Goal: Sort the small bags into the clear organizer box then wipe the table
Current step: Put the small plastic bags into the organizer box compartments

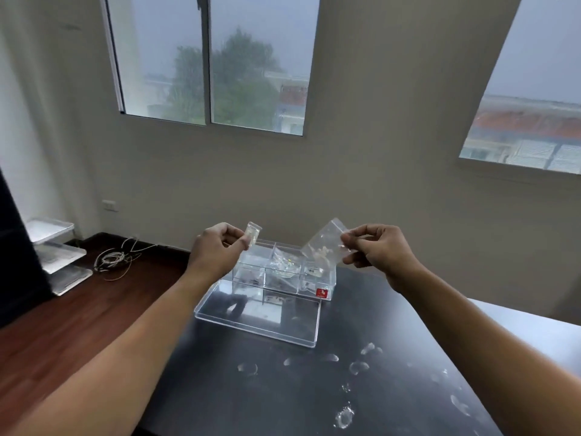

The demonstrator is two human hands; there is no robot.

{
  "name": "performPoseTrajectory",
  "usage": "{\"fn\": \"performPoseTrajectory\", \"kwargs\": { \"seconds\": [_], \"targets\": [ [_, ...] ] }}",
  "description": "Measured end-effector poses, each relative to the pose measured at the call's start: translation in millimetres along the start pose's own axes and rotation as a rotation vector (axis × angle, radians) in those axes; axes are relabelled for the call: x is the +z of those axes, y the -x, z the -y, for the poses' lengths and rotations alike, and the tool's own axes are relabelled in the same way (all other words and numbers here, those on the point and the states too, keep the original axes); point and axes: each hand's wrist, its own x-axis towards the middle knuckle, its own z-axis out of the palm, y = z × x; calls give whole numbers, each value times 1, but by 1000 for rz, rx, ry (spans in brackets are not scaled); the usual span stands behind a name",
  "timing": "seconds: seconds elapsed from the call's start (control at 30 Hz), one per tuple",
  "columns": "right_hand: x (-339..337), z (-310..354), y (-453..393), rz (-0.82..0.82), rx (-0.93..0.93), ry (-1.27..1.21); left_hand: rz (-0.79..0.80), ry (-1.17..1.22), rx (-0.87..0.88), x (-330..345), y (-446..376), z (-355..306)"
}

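A clear organizer box (327, 280) with divided compartments stands on the black table (283, 388), several small bags lying inside it. Its clear lid (257, 316) lies flat just in front of it. My left hand (217, 250) pinches a small clear bag (252, 236) above the box's left end. My right hand (377, 250) holds a larger clear bag (323, 247) by one corner above the box's right end; the bag hangs tilted towards the compartments.
Smudges and wet marks (345, 416) dot the table's near right part. On the wooden floor at left lie a coil of thin cable (116, 258) and stacked clear trays (56, 250). A wall with windows rises behind the table.
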Motion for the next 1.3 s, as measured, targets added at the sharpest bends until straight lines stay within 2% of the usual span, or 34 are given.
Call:
{"fn": "performPoseTrajectory", "kwargs": {
  "seconds": [0.13, 0.3, 0.5, 0.77, 0.87, 0.93, 1.03, 1.17, 1.3],
  "targets": [
    [8, -8, -23, 15, -86, 316, -50, -175, 27, 6, 8, 7],
    [22, -14, -42, 128, -163, 632, -77, -277, 37, 14, 14, 2],
    [44, -27, -52, 183, -286, 795, -158, -367, 103, 22, 13, 9],
    [53, -43, -58, 155, -353, 914, -124, -372, -5, 24, 10, 18],
    [50, -41, -53, 76, -501, 963, -118, -372, 81, 23, 9, 23],
    [45, -39, -47, 30, -640, 912, -139, -398, 198, 21, 11, 24],
    [39, -37, -30, 120, -785, 912, -117, -495, 380, 16, 13, 24],
    [38, -41, -15, 330, -744, 1221, 1, -693, 533, 10, 15, 24],
    [40, -47, -17, 411, -689, 1264, 91, -791, 554, 9, 18, 20]
  ]
}}
